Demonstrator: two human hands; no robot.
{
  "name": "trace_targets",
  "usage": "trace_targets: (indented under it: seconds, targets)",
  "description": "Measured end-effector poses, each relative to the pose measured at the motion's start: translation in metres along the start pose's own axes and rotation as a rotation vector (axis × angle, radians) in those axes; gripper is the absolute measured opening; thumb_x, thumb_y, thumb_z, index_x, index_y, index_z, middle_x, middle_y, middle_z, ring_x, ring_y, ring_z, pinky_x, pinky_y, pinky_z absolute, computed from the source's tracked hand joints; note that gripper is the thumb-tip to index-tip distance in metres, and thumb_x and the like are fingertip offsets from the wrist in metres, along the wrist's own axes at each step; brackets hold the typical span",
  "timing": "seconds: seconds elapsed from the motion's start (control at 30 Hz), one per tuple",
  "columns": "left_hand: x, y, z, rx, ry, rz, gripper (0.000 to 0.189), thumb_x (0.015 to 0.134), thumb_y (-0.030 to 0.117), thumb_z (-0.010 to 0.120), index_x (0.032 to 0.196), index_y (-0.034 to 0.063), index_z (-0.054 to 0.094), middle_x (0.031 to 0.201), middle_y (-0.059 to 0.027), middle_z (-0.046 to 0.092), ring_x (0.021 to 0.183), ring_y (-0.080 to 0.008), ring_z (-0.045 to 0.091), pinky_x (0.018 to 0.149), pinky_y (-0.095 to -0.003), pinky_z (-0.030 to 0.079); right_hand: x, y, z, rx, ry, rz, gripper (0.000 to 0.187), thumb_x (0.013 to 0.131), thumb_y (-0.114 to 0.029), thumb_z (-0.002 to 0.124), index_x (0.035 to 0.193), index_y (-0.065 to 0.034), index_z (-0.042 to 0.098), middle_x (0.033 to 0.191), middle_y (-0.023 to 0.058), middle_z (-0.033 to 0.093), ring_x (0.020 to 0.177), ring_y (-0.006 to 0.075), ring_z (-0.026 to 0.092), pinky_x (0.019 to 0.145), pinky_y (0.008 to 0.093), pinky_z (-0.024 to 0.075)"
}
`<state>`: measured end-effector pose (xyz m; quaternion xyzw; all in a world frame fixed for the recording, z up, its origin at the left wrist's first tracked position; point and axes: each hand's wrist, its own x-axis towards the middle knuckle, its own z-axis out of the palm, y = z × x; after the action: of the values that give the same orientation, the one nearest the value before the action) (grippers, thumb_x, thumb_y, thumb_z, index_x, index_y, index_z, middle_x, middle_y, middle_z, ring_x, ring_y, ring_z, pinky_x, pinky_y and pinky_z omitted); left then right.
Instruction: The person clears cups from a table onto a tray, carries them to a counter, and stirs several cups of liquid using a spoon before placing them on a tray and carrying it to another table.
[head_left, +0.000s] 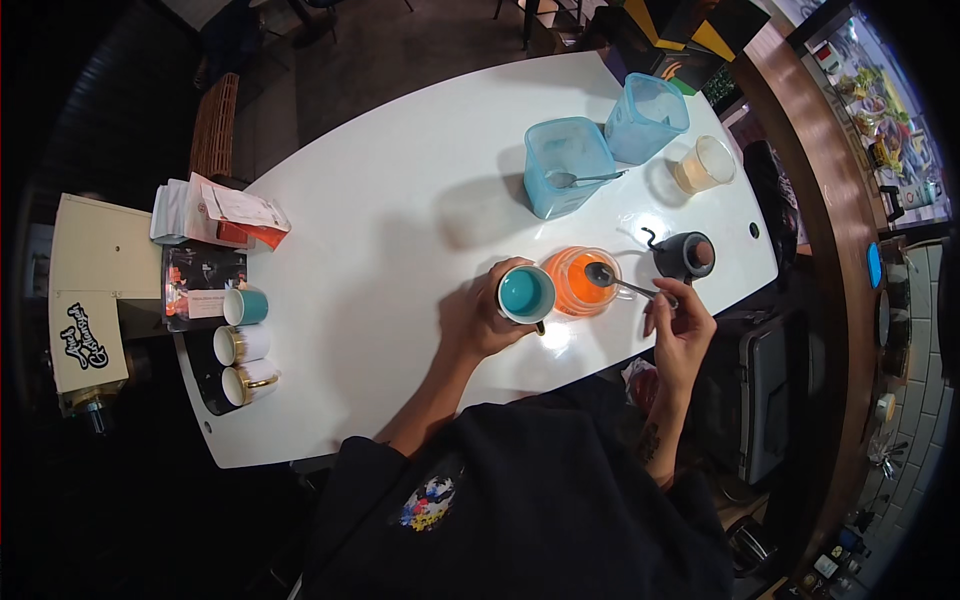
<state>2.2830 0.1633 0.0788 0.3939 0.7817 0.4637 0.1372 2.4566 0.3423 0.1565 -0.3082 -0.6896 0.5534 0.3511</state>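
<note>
My left hand (495, 319) is wrapped around a mug (525, 294) with a pale rim, seen from above; its inside looks teal. Between the thumb and fingers of my right hand (679, 326) is the handle of a metal spoon (626, 283). The spoon's bowl is over the mouth of a glass jug (559, 262) of orange liquid, close beside the mug. Whether the bowl touches the liquid I cannot tell. A dark gooseneck kettle (679, 256) with a brown lid knob stands just beyond my right hand.
Two light-blue plastic containers (547, 187) (645, 124) stand at the back of the white table (360, 247), a second spoon (589, 178) on the nearer one. A glass cup (705, 165) is at the right. Several mugs (244, 345) and paper packets (225, 210) line the left end.
</note>
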Motion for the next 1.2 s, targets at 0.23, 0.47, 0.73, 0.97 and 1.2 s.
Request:
trace_targets:
  seconds: [0.23,0.47,0.73,0.97,1.2]
  targets:
    - [-0.001,0.004,-0.004,0.035,-0.003,0.060,0.082,0.057,0.030,0.092,0.127,0.0167,0.052,0.118,-0.0011,0.066,0.102,-0.0288,0.065,0.083,-0.0393,0.053,0.000,0.031,0.011,0.043,-0.106,0.159,0.009,0.096,-0.001,0.061,0.100,0.0060,0.065,0.073,0.0033,0.062,0.056,0.0051,0.056,0.051,0.0195,0.0438]
    - [-0.004,-0.002,-0.003,-0.001,-0.013,0.113,0.080,0.058,0.026,0.092,0.127,0.0163,0.052,0.125,-0.0040,0.063,0.109,-0.0304,0.063,0.089,-0.0400,0.052,0.002,0.038,0.017,-0.095,-0.160,0.140,0.009,0.093,-0.004,0.068,0.097,0.0044,0.066,0.070,0.0005,0.061,0.055,0.0029,0.054,0.051,0.0183,0.0429]
    - [-0.005,-0.004,-0.003,-0.082,-0.041,0.048,0.086,0.057,0.021,0.093,0.130,0.0115,0.049,0.120,-0.0102,0.064,0.108,-0.0335,0.063,0.091,-0.0415,0.052,0.001,0.040,0.019,-0.200,-0.172,0.098,0.010,0.090,-0.004,0.070,0.096,0.0037,0.068,0.067,-0.0030,0.057,0.052,-0.0002,0.046,0.047,0.0176,0.0321]
    - [-0.014,-0.022,0.011,-0.245,0.003,0.019,0.076,0.067,0.021,0.091,0.128,0.0081,0.047,0.123,-0.0078,0.058,0.108,-0.0218,0.061,0.091,-0.0361,0.051,-0.001,0.046,0.018,-0.169,-0.163,0.097,0.013,0.090,-0.004,0.070,0.101,0.0032,0.067,0.065,-0.0051,0.052,0.052,-0.0004,0.045,0.047,0.0177,0.0317]
    - [-0.015,-0.022,0.011,-0.303,-0.024,0.010,0.076,0.069,0.019,0.091,0.129,0.0067,0.045,0.127,-0.0082,0.053,0.114,-0.0199,0.056,0.096,-0.0358,0.048,-0.002,0.040,0.014,-0.137,-0.217,0.153,0.022,0.086,-0.005,0.071,0.108,0.0006,0.065,0.067,-0.0029,0.050,0.059,0.0033,0.045,0.054,0.0210,0.0351]
